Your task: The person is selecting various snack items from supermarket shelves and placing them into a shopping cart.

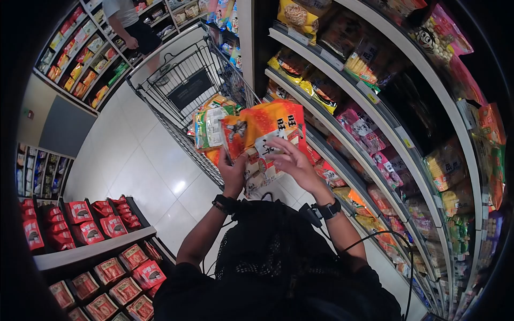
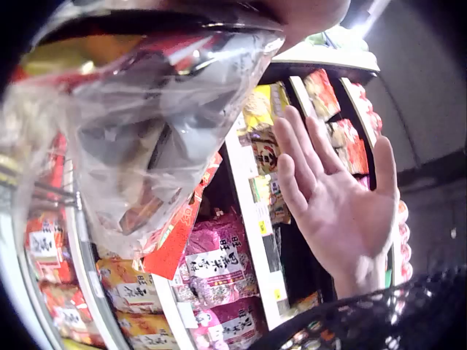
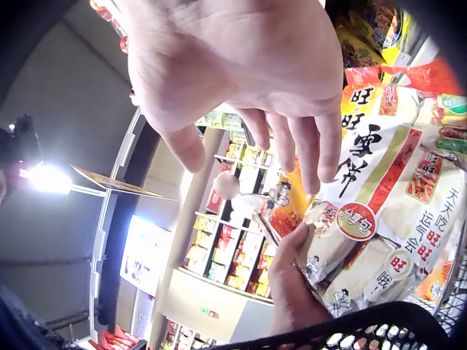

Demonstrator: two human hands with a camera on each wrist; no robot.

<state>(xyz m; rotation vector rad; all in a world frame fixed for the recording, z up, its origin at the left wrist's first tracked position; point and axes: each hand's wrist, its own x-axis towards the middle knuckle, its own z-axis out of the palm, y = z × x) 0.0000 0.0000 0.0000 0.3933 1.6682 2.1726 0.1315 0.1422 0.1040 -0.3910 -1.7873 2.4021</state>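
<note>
At the near left, rows of small red packets (image 1: 88,232) are stacked on a low black display rack with a pale front edge (image 1: 96,249). At the far left, tall pale-framed shelves (image 1: 77,59) are filled with packets in red, yellow and green. Pale, glossy square floor tiles (image 1: 128,166) are laid between the two. Beyond, by the far shelving, a person in a white top and dark shorts (image 1: 143,40) is seen, partly cut off by the upper edge.

Right of the tiles, a dark metal wire shopping cart (image 1: 191,88) is placed, and a green and white plastic snack bag (image 1: 210,128) is carried inside it. At its near right side, a large orange, red and white plastic rice-cracker bag with black characters (image 1: 278,124) is held up, between the cart and the right-hand shelves. The bag is gripped at its near left part by the left hand (image 1: 233,174), whose thumb is laid along it. Around that wrist a black strap (image 1: 225,204) is worn.

The right hand (image 1: 294,166) is held open just beside the bag, its fingers extended; whether the bag is touched by the fingertips cannot be told.

Along the right, long shelves with pale edges (image 1: 316,53) are stocked with yellow bags (image 1: 297,21) above and magenta bags (image 1: 361,128) lower down.
</note>
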